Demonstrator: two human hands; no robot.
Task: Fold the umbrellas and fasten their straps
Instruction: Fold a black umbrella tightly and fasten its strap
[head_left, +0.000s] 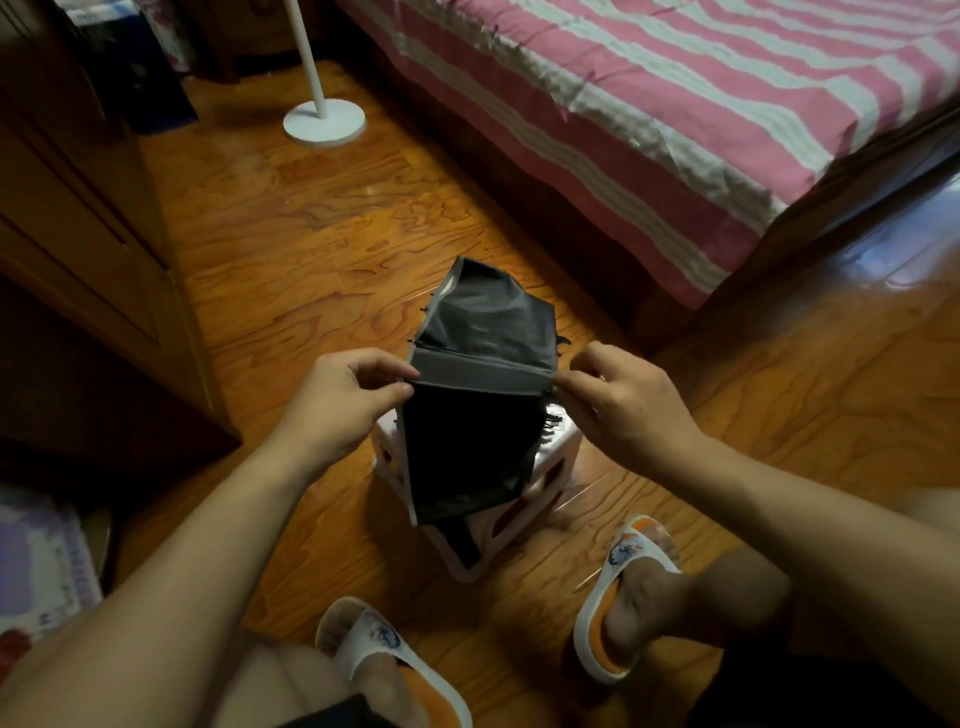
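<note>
No readable text; print on slippers and boxes too blurred.

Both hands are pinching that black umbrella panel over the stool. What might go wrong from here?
1. The left hand and right hand only pinch the corners of one panel of the black umbrella; the fabric could slip from either grip and the pleat would fall loose.
2. The strap dangles below the canopy against the white stool, so it may get folded inside.
3. Rib tips protrude and could snag fabric.
</note>
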